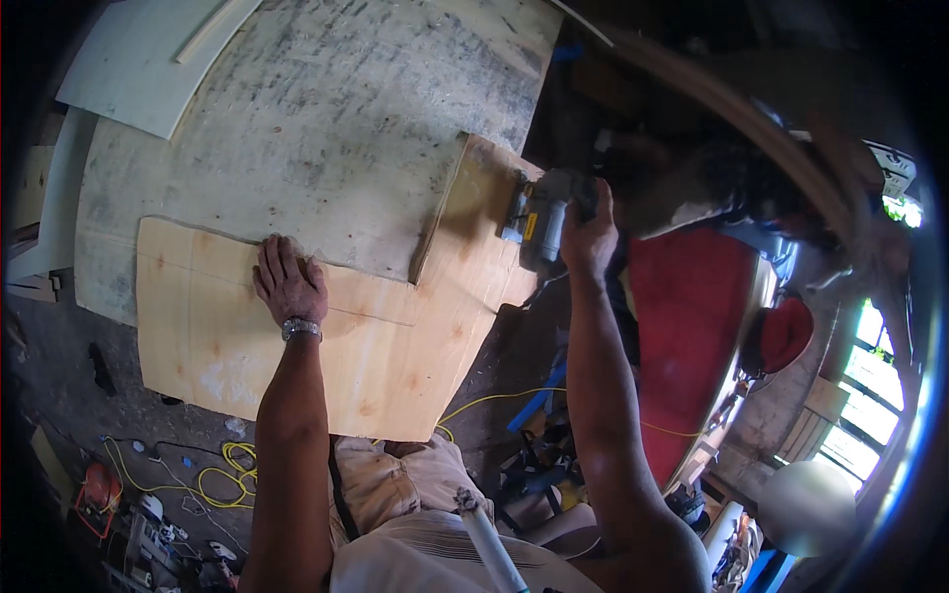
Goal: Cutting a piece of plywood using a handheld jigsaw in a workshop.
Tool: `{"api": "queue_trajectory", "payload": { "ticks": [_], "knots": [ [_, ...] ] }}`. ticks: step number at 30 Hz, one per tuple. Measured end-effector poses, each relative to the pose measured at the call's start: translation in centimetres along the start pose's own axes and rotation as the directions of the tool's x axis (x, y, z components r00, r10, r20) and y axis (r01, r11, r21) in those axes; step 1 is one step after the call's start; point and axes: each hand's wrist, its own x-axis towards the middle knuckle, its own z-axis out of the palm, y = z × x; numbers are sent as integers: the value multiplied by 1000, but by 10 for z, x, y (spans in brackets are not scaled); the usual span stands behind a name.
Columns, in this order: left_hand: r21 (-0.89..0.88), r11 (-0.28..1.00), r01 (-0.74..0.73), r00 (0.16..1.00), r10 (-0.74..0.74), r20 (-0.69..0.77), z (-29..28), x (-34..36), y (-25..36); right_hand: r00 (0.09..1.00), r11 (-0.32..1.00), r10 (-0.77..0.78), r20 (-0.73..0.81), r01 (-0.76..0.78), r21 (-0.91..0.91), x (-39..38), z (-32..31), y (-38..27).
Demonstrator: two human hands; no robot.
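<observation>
My left hand (290,284) lies flat on a light plywood sheet (237,336), fingers spread, with a metal-banded watch on the wrist. A pencil-like line runs across the sheet near it. At the sheet's right arm, my right hand (590,237) is wrapped round the handle of a grey handheld power saw (546,219) with a yellow label and a metal base plate. The saw sits at the sheet's right edge; its blade is hidden. Under the plywood lies a larger, stained grey board (326,119).
A pale panel (148,69) overlaps the far left corner. To the right stands a red surface (682,336). A yellow cord (232,479) coils on the floor beside assorted tools at lower left. A cigarette (489,544) juts in at the lower edge.
</observation>
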Motion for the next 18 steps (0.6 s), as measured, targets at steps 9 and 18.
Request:
{"api": "queue_trajectory", "payload": {
  "ticks": [9,18],
  "knots": [
    [16,1000,1,1000,-1,5,-3,0,2,993,998,59,-107,-60,0,-14,7,-2],
    [-9,1000,24,999,-24,33,-6,0,4,994,1000,-22,-106,24,20,-9,8,7]
  ]
}}
